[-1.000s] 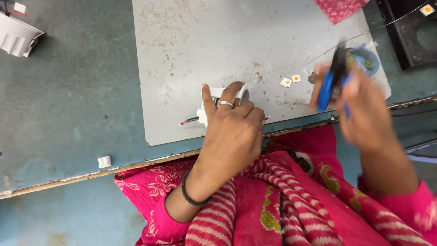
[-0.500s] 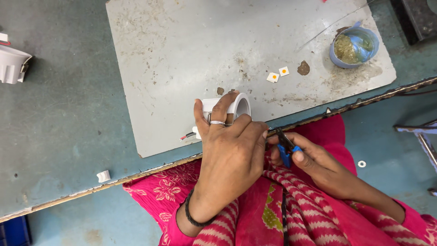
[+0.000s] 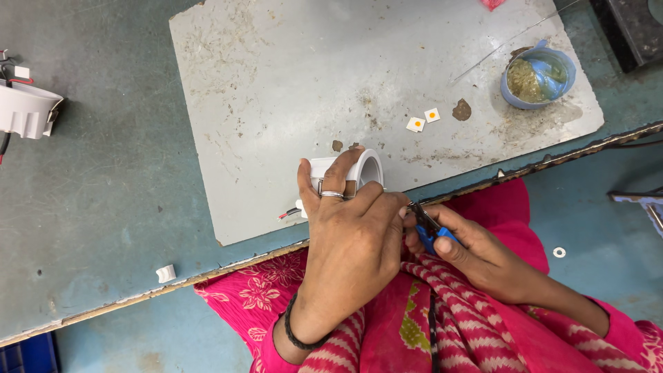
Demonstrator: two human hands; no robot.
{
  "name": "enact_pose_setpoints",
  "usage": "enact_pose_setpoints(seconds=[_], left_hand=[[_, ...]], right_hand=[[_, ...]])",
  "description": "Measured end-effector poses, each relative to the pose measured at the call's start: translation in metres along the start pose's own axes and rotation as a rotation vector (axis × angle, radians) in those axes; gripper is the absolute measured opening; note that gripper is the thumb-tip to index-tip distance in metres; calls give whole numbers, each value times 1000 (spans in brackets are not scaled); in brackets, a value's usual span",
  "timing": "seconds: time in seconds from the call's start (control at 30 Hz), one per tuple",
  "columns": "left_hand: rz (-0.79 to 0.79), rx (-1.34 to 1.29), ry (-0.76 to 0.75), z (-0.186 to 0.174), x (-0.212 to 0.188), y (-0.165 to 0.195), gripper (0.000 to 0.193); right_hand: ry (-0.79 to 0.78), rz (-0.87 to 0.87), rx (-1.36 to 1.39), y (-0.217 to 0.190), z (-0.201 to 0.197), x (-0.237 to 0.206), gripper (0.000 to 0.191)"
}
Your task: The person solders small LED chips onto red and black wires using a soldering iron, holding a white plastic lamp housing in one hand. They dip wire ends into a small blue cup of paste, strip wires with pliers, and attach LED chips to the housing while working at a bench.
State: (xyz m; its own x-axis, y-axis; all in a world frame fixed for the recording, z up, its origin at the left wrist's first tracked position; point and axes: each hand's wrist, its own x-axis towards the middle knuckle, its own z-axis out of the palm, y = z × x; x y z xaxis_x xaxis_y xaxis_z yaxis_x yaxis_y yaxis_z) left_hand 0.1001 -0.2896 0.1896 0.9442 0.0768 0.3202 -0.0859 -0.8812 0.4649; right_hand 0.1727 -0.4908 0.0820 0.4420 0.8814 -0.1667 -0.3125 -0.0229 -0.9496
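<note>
Grey mat (image 3: 276, 90) open above the white housing (image 3: 352, 169); two small chips (image 3: 423, 120) and blue cup (image 3: 539, 72) obstruct the right.

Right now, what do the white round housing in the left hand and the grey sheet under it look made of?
White round housing: likely moulded plastic, matte, with smooth uniform walls. Grey sheet: probably metal, though it could be board; dull, scratched and stained, with thin edges and cut corners.

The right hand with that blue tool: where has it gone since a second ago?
The right hand, gripping the blue-handled tool, came down from near the blue cup to the table edge beside the left hand. The left hand stayed clasped on the white housing; the two small squares lie unmoved.
</note>
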Motion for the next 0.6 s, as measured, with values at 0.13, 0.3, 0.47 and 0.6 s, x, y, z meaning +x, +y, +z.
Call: enact_pose_setpoints(seconds=[0.13,0.3,0.47,0.6], left_hand=[[5,4,1,0,0,0,16],[6,7,-8,0,1,0,16],[10,8,3,0,1,0,15],[14,4,8,0,2,-1,16]], right_hand=[[14,-42,-75,-2,2,2,61],[45,-83,-198,-5,2,4,58],[103,-100,-350,-5,2,5,52],[135,-122,-384,-2,3,6,47]])
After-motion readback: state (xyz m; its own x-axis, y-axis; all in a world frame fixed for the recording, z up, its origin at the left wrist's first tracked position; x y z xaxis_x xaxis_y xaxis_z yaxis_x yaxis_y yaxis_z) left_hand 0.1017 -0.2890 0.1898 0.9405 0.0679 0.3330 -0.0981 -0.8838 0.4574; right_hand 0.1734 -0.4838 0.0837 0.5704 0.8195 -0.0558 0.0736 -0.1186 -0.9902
